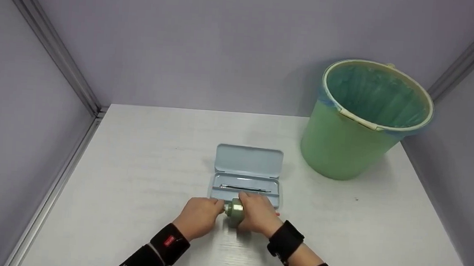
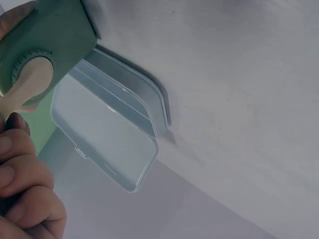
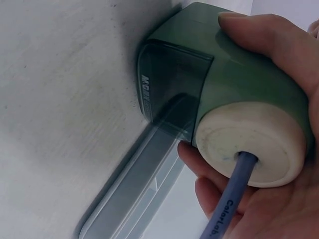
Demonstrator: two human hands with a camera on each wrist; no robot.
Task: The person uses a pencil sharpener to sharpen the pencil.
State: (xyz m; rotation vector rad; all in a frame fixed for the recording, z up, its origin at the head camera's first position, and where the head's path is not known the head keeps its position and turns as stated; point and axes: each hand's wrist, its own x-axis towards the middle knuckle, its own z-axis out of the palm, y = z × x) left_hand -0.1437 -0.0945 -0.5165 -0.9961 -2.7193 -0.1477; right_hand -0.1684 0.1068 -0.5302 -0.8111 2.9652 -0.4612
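A green pencil sharpener (image 1: 236, 213) stands on the table close in front of the open light-blue pencil case (image 1: 249, 160). My right hand (image 1: 260, 214) grips its body, thumb on top and fingers beneath in the right wrist view. From the sharpener's cream round face sticks a blue-violet pencil (image 3: 232, 194) with "ColorLab" printed along it. On the opposite side, my left hand (image 1: 199, 218) holds the end of the cream crank handle (image 2: 35, 82), fingers curled. A dark slim pencil (image 1: 245, 188) lies in the case.
At the back right stands a green bin (image 1: 340, 144) with a bag lining it. Pale walls (image 1: 210, 43) border the white table (image 1: 156, 152) at the back and both sides. A tiny dark speck (image 1: 356, 199) lies right of the case.
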